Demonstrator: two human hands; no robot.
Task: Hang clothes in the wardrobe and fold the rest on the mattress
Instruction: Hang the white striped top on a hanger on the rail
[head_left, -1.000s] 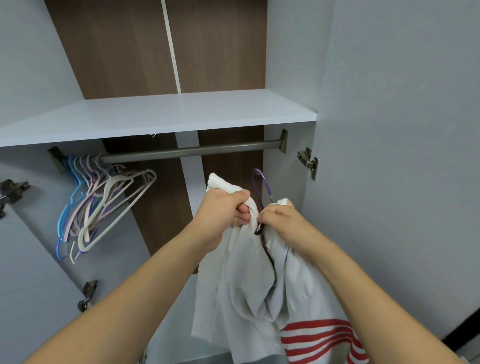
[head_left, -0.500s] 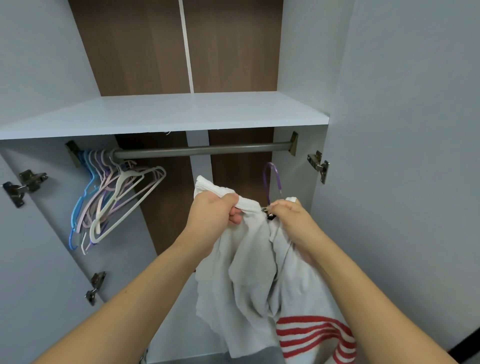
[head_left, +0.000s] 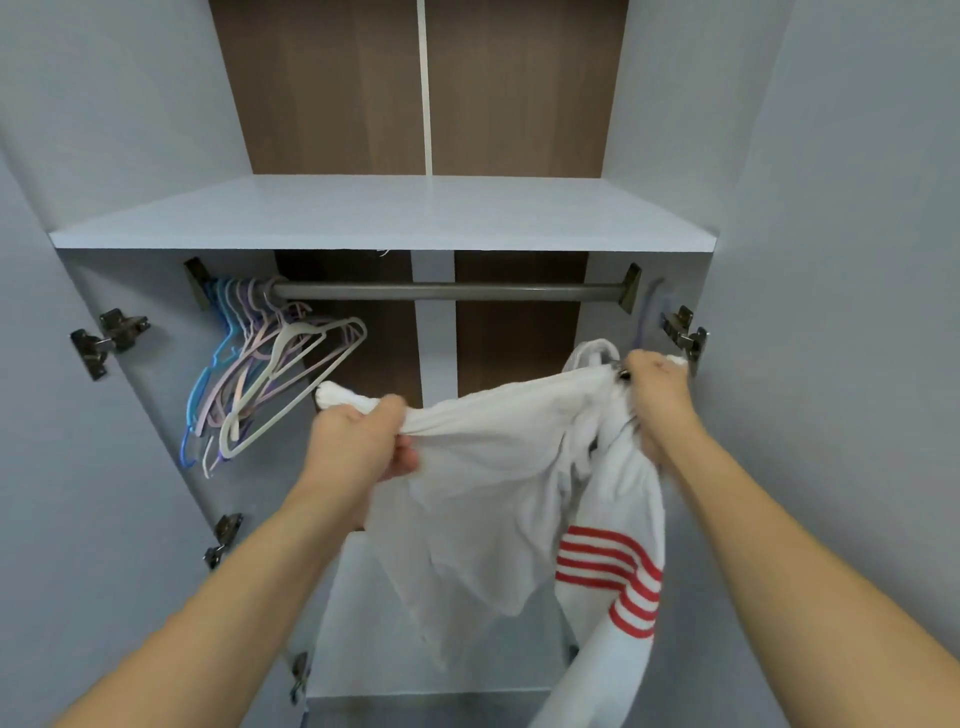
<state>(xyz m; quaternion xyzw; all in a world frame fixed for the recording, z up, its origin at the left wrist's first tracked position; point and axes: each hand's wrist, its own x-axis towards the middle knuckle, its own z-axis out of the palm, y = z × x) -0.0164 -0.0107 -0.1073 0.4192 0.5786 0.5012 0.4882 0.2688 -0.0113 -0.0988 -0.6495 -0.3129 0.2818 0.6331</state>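
While both hands grip cloth: a white garment (head_left: 498, 467) is stretched across centre frame, below the rail (head_left: 447, 291).
Left hand (head_left: 358, 441): fist clenched on a bunched edge, left of centre.
Right hand (head_left: 657, 395): clenched on the garment's top; the purple hanger (head_left: 647, 317) rises from this hand, how it is held is hidden.
Key relation: rail lies above both hands, its long axis running left to right; right hand is higher and nearer the rail's right end.
Judged next: lift hook over rail.
Spare hangers (head_left: 260, 374): bunched at rail's left end.
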